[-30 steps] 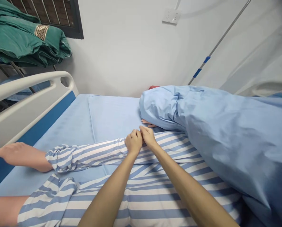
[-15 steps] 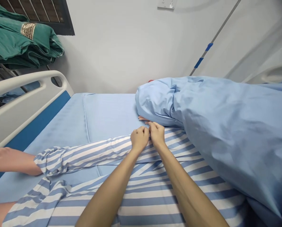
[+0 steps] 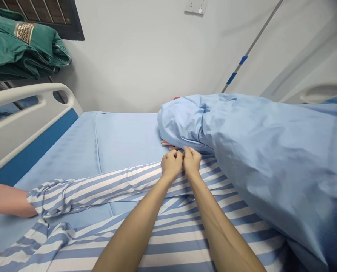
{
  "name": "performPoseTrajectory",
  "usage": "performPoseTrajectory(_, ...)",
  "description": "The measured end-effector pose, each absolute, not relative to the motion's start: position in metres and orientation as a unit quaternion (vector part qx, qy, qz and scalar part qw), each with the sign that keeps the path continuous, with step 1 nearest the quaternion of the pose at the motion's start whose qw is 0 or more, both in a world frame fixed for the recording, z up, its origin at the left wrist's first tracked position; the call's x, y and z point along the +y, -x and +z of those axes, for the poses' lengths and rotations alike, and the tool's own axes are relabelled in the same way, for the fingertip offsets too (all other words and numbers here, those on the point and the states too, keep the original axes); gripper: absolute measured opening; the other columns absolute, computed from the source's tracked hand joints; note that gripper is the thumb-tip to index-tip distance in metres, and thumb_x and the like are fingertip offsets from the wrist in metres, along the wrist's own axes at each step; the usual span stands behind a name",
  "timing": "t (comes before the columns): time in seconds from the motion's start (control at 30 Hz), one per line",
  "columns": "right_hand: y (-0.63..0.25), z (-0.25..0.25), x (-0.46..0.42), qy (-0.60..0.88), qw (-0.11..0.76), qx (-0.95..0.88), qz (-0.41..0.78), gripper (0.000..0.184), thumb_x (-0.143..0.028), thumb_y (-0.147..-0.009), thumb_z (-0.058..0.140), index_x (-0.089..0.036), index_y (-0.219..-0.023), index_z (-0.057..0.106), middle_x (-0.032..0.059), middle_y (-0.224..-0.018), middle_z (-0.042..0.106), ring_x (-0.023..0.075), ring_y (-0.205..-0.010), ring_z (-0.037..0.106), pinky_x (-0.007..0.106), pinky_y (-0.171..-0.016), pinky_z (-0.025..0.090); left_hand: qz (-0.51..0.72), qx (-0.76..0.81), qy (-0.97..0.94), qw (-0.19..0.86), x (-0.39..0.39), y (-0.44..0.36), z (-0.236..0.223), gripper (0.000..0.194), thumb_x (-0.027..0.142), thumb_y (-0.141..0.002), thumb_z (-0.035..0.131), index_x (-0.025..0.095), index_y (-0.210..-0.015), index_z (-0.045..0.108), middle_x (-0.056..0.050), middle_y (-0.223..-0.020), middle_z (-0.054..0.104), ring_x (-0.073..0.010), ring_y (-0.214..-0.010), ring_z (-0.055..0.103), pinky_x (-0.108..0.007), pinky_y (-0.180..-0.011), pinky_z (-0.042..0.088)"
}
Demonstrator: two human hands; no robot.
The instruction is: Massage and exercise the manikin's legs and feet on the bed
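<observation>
My left hand (image 3: 172, 164) and my right hand (image 3: 192, 161) rest side by side on the far leg of the blue-and-white striped trousers (image 3: 114, 184), around thigh height. Both are closed, with fingers curled down and thumbs nearly meeting. What the fingertips pinch is hidden under them. A figure lying on the bed wears the trousers, and its bare lower leg (image 3: 10, 198) shows at the left. Just beyond my hands, fingers (image 3: 168, 145) of the lying figure stick out from under a light blue quilt (image 3: 259, 139), which is bunched to the right.
A light blue sheet (image 3: 128, 132) covers the bed. At the left stands the cream and blue bed end board (image 3: 23, 124), with green folded cloth (image 3: 29, 49) behind it. Along the white wall are a thin pole (image 3: 243, 60) with blue clips and a socket plate (image 3: 196, 6).
The view has shifted slightly, so the bed and quilt sit a little further left. Both hands stay closed on the same part of the trouser leg.
</observation>
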State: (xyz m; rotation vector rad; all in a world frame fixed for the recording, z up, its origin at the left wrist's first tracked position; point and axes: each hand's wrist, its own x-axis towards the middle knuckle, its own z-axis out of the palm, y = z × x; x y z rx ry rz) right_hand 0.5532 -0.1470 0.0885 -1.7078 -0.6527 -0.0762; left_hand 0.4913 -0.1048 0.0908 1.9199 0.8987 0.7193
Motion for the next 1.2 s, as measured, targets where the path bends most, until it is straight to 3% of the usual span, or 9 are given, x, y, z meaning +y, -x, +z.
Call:
performPoseTrajectory(0.13, -0.564, 0.093, -0.155, 0.756, 0.576, -0.282, -0.133, 0.038, -0.038, -0.082, 0.043, -0.020, -0.051, 0.030, -0.0060, -0.047, 0.029, 0.0091, -0.050, 0.027, 0.024, -0.050, 0.024, 0.277, 0.357, -0.796, 0.404, -0.108, -0.490, 0.083, 0.033, 0.033, -0.083, 0.035, 0.020, -0.058, 0.052, 0.000, -0.061, 0.059, -0.0118, -0.060, 0.047, -0.024, -0.058, 0.030)
performPoseTrajectory(0.3, -0.584, 0.071, -0.158, 0.774, 0.566, -0.276, -0.066, 0.038, -0.038, -0.081, 0.044, -0.019, -0.050, 0.032, -0.0058, -0.046, 0.029, 0.0090, -0.050, 0.028, 0.023, -0.048, 0.023, 0.288, 0.344, -0.782, 0.432, -0.108, -0.496, 0.090, 0.031, 0.031, -0.081, 0.037, 0.018, -0.055, 0.049, 0.002, -0.056, 0.053, -0.0103, -0.058, 0.044, -0.022, -0.055, 0.030)
performPoseTrajectory(0.53, -0.580, 0.082, -0.157, 0.758, 0.592, -0.254, -0.106, 0.039, -0.038, -0.080, 0.046, -0.020, -0.049, 0.029, -0.0065, -0.046, 0.026, 0.0085, -0.048, 0.026, 0.023, -0.047, 0.023, 0.291, 0.320, -0.775, 0.460, -0.111, -0.508, 0.089, 0.033, 0.032, -0.078, 0.041, 0.018, -0.049, 0.044, 0.004, -0.049, 0.044, -0.0092, -0.054, 0.038, -0.022, -0.055, 0.031)
performPoseTrajectory(0.67, -0.590, 0.079, -0.159, 0.769, 0.562, -0.245, -0.181, 0.039, -0.037, -0.082, 0.044, -0.020, -0.049, 0.030, -0.0063, -0.046, 0.028, 0.0089, -0.049, 0.027, 0.024, -0.050, 0.023, 0.291, 0.295, -0.783, 0.464, -0.112, -0.507, 0.081, 0.030, 0.033, -0.077, 0.042, 0.019, -0.050, 0.044, 0.004, -0.050, 0.044, -0.0092, -0.054, 0.037, -0.022, -0.054, 0.029)
performPoseTrajectory(0.83, -0.597, 0.066, -0.160, 0.810, 0.510, -0.254, -0.141, 0.037, -0.036, -0.080, 0.044, -0.019, -0.049, 0.034, -0.0061, -0.045, 0.030, 0.0097, -0.049, 0.029, 0.025, -0.050, 0.021, 0.257, 0.266, -0.782, 0.501, -0.103, -0.491, 0.085, 0.027, 0.034, -0.073, 0.045, 0.018, -0.051, 0.045, 0.005, -0.049, 0.041, -0.0090, -0.053, 0.037, -0.022, -0.052, 0.027)
performPoseTrajectory(0.97, -0.593, 0.067, -0.161, 0.811, 0.512, -0.245, -0.143, 0.036, -0.036, -0.080, 0.045, -0.020, -0.049, 0.037, -0.0048, -0.043, 0.031, 0.0114, -0.049, 0.031, 0.027, -0.051, 0.022, 0.266, 0.312, -0.786, 0.464, -0.059, -0.420, 0.086, 0.033, 0.033, -0.076, 0.041, 0.018, -0.047, 0.039, 0.005, -0.046, 0.031, -0.0083, -0.050, 0.034, -0.022, -0.050, 0.024)
performPoseTrajectory(1.2, -0.594, 0.063, -0.159, 0.818, 0.497, -0.240, -0.162, 0.037, -0.032, -0.077, 0.050, -0.022, -0.045, 0.034, -0.0031, -0.041, 0.030, 0.0127, -0.046, 0.030, 0.032, -0.052, 0.021, 0.285, 0.514, -0.749, 0.307, 0.036, -0.207, 0.081, 0.033, 0.030, -0.079, 0.036, 0.019, -0.048, 0.034, 0.005, -0.047, 0.033, -0.0092, -0.053, 0.034, -0.022, -0.053, 0.025)
